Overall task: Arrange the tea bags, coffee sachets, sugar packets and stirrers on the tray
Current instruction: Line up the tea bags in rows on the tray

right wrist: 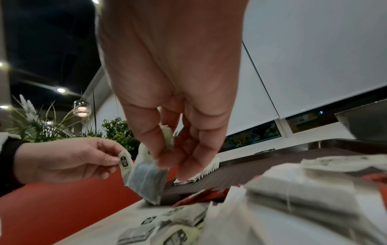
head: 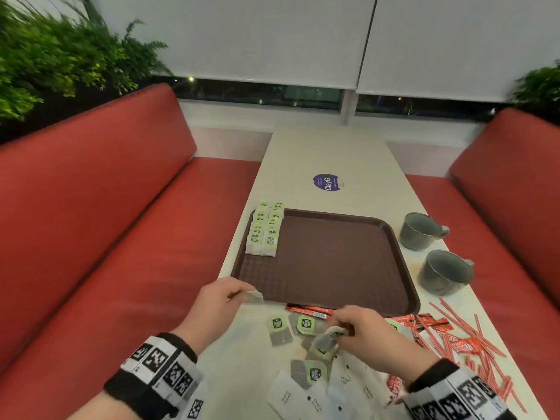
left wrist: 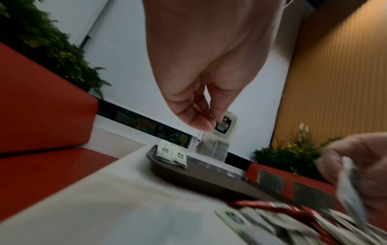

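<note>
A brown tray (head: 327,268) lies on the white table, with two rows of green-labelled tea bags (head: 265,228) standing in its far left corner. My left hand (head: 222,298) pinches one tea bag (head: 254,297) by its label (left wrist: 225,125) just off the tray's near left corner. My right hand (head: 363,331) pinches another tea bag (head: 325,341) above a loose pile of tea bags (head: 298,328); the bag (right wrist: 146,179) hangs from the fingertips. White sugar packets (head: 306,398) lie at the near edge. Red coffee sachets (head: 309,310) and red-striped stirrers (head: 463,331) lie to the right.
Two grey metal mugs (head: 421,230) (head: 445,272) stand right of the tray. A purple sticker (head: 327,182) is on the table further back. Red bench seats (head: 100,237) flank the table, with plants (head: 45,62) behind.
</note>
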Demonstrator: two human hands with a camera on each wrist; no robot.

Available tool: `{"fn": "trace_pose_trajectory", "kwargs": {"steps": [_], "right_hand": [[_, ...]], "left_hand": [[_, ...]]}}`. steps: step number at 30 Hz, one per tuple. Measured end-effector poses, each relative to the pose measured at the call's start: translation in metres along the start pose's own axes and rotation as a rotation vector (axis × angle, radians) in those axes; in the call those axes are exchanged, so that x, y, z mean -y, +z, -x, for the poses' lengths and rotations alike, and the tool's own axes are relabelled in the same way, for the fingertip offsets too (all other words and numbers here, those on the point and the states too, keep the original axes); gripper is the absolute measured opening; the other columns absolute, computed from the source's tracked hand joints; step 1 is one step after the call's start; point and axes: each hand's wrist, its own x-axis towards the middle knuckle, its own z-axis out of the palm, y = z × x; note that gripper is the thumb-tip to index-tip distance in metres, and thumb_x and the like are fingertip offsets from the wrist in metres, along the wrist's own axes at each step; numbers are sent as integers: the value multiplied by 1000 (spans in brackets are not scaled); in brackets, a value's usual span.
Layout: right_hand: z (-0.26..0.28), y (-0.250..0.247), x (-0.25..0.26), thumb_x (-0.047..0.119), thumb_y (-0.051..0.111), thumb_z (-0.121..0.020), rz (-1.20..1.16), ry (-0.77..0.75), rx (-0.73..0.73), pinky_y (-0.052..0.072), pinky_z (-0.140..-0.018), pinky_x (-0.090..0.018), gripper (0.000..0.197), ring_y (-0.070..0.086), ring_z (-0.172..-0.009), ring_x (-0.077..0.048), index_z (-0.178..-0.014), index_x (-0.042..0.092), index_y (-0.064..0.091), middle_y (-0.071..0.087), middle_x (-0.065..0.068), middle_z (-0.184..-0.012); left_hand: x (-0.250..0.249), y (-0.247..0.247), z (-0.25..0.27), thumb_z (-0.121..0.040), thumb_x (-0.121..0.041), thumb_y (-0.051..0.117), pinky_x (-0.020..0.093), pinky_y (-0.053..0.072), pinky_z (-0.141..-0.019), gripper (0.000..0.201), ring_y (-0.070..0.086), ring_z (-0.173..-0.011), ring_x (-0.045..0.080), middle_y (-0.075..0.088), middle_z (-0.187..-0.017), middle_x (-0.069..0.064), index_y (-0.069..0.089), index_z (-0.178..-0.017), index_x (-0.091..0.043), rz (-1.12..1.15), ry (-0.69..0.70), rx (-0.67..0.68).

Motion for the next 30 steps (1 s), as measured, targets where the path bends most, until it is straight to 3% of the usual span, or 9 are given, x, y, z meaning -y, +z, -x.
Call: {"fn": "trace_pose_trajectory", "kwargs": {"steps": [4, 8, 13, 16, 20, 22, 25, 28, 30], "right_hand": [[-17, -19, -3, 8, 61, -85, -6, -8, -45, 42, -70, -14, 22, 55, -81, -4, -78, 28, 66, 56, 8, -91], [-45, -36, -3, 8, 58, -86, -42, -3, -82, 41, -60, -16, 23, 52, -64, -1, -75, 28, 57, 57, 8, -76], [-104, -37, 16, 12, 60, -88, -72, -10, 9, 47, -64, -21, 17, 60, -74, -9, -78, 26, 59, 64, 7, -80], [-148, -33, 32, 9, 58, -89, -47, 5, 65, 41, -58, -16, 15, 55, -72, -10, -81, 22, 61, 60, 8, -79], [-204, -25, 47, 6, 50, -92, 40, 63, 189, 52, -87, -33, 23, 62, -100, -25, -108, 5, 66, 65, -10, -111], [-222, -22, 52, 3, 48, -91, 60, 105, 209, 53, -87, -32, 31, 62, -107, -27, -119, 4, 62, 62, -11, -116], [-246, -15, 50, 2, 54, -88, -61, 187, 155, 57, -70, -28, 35, 63, -86, -23, -123, 4, 57, 58, -9, -98], [-260, -5, 48, -5, 59, -83, -113, 270, 150, 59, -79, -40, 34, 68, -87, -29, -115, 7, 54, 58, -8, -93], [-265, -1, 48, -5, 56, -85, -214, 321, 128, 60, -74, -42, 27, 67, -70, -26, -105, 12, 49, 60, -13, -98]], "left_hand": [[6, -15, -38, -91, -8, 56, 4, 37, -69, 24, 57, -87, 4, 64, -96, -8, 68, -104, -26, 14, -55, -117], [9, -18, -81, -90, -8, 56, 11, 39, -65, 20, 55, -80, 4, 62, -89, -3, 64, -94, -26, 40, -111, -162], [19, -4, -128, -92, -8, 53, 12, 37, -57, 22, 54, -73, 12, 60, -77, -4, 64, -89, -27, -35, -167, -43], [23, 2, -152, -93, -8, 49, 17, 41, -58, 24, 57, -76, 14, 60, -82, -2, 63, -92, -27, -103, -204, 47], [29, 9, -176, -93, -7, 44, 15, 35, -53, 28, 52, -72, 12, 58, -95, 1, 63, -89, -27, -218, -235, 86], [30, 11, -183, -92, -5, 43, 17, 37, -59, 30, 51, -76, 13, 61, -104, 4, 66, -93, -23, -241, -257, 91], [35, 13, -190, -91, -3, 44, 22, 41, -70, 29, 51, -81, 14, 62, -110, 4, 67, -97, -20, -264, -280, 107], [39, 14, -195, -90, -3, 45, 23, 40, -71, 27, 51, -82, 15, 61, -111, 5, 66, -99, -18, -284, -296, 112], [41, 15, -197, -89, -2, 45, 24, 41, -71, 28, 52, -83, 16, 60, -111, 5, 66, -100, -17, -291, -303, 120]]}}
